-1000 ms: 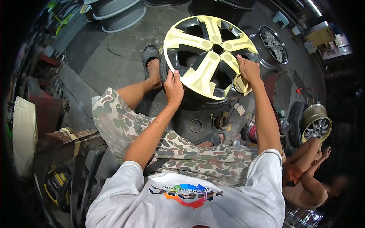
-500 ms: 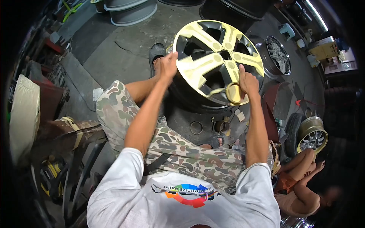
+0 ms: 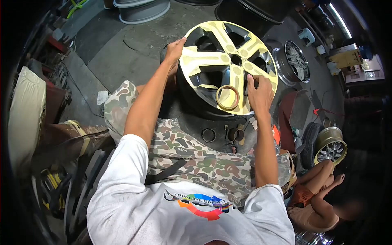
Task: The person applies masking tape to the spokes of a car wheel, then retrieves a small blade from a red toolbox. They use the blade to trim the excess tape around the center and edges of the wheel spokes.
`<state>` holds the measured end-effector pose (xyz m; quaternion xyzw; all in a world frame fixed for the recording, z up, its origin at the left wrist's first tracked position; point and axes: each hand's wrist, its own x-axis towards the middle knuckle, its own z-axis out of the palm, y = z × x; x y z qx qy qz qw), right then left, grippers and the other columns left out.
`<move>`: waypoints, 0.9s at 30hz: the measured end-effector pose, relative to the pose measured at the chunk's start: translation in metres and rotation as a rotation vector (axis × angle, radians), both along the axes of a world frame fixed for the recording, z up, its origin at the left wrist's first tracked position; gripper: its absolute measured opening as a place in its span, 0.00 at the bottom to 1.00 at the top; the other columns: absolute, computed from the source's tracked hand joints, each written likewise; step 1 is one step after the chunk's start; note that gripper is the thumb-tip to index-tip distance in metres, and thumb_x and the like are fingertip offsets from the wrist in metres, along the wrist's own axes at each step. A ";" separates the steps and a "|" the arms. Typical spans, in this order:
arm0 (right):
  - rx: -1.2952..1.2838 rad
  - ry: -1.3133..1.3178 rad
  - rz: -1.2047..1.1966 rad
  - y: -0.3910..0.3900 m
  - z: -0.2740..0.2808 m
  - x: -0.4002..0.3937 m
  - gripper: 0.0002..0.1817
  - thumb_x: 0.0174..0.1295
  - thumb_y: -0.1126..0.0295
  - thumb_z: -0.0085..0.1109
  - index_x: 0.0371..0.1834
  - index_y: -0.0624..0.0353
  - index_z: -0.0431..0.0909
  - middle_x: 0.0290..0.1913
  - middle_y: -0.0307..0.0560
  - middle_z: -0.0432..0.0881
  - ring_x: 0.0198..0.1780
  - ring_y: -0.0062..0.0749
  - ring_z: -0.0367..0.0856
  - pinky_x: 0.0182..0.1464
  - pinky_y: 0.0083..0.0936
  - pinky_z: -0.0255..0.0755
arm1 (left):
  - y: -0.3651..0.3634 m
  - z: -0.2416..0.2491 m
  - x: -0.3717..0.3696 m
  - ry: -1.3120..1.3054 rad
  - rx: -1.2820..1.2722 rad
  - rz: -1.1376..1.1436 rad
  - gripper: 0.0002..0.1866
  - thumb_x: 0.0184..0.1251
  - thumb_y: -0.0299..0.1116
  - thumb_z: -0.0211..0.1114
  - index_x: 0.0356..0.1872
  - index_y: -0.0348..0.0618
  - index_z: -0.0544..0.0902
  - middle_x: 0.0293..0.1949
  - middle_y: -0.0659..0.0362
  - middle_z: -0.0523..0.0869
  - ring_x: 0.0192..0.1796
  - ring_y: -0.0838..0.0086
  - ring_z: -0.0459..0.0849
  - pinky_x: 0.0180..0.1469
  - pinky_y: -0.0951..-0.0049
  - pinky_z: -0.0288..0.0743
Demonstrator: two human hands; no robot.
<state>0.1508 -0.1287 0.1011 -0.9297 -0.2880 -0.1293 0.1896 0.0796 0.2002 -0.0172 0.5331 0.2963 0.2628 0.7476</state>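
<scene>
A large wheel (image 3: pixel 224 59) with its spokes masked in pale yellow tape sits tilted in front of me. At its upper left edge, my left hand (image 3: pixel 174 51) has its fingers wrapped round the rim. My right hand (image 3: pixel 260 94) is at the lower right spoke, fingers bent, with a gap between thumb and forefinger and nothing visible held. A roll of yellow tape (image 3: pixel 228 98) lies against the lower spoke, left of my right hand, with a loose strip running from it across an opening.
Small rings (image 3: pixel 208 135) and scraps lie on the floor below the wheel. Silver wheels (image 3: pixel 297 61) and a gold-rimmed wheel (image 3: pixel 331 143) stand at the right. A person (image 3: pixel 316 194) sits at the lower right. Grey rims (image 3: pixel 145 12) are at the top left.
The wheel has turned and shifted slightly left. My left hand has moved up with its edge. The tape roll has moved left, apart from my right hand, whose fingers have bent.
</scene>
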 end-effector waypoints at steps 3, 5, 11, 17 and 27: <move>0.017 -0.134 0.038 -0.025 0.005 0.018 0.17 0.67 0.54 0.61 0.43 0.58 0.84 0.42 0.54 0.80 0.48 0.52 0.79 0.51 0.47 0.69 | 0.008 -0.016 0.004 0.036 0.080 0.002 0.25 0.75 0.48 0.63 0.57 0.33 0.85 0.40 0.58 0.90 0.38 0.79 0.84 0.43 0.78 0.77; -0.018 -0.137 0.009 -0.053 -0.003 0.054 0.17 0.67 0.55 0.61 0.44 0.57 0.84 0.43 0.54 0.80 0.48 0.53 0.79 0.50 0.46 0.70 | 0.015 -0.019 0.005 0.091 0.138 0.014 0.26 0.75 0.49 0.62 0.56 0.33 0.85 0.41 0.58 0.90 0.39 0.78 0.84 0.43 0.77 0.77; -0.004 0.042 -0.096 -0.143 -0.017 0.152 0.16 0.68 0.57 0.59 0.42 0.62 0.85 0.36 0.53 0.85 0.39 0.46 0.86 0.45 0.39 0.76 | 0.038 0.016 -0.002 0.493 0.807 -0.216 0.25 0.75 0.54 0.56 0.47 0.40 0.87 0.37 0.48 0.90 0.40 0.59 0.87 0.48 0.61 0.77; 0.379 0.719 -0.143 -0.135 -0.047 0.180 0.22 0.71 0.53 0.58 0.40 0.65 0.86 0.32 0.42 0.86 0.28 0.21 0.81 0.31 0.22 0.72 | 0.064 0.011 0.015 0.657 0.696 -0.305 0.25 0.74 0.52 0.56 0.47 0.38 0.87 0.42 0.42 0.89 0.47 0.51 0.88 0.54 0.54 0.77; 0.185 0.514 -0.230 -0.099 -0.084 0.219 0.29 0.71 0.47 0.53 0.44 0.68 0.84 0.41 0.57 0.87 0.47 0.45 0.85 0.50 0.38 0.74 | 0.015 0.047 0.040 0.797 0.921 0.139 0.31 0.72 0.58 0.55 0.40 0.35 0.89 0.44 0.38 0.88 0.53 0.42 0.85 0.55 0.51 0.76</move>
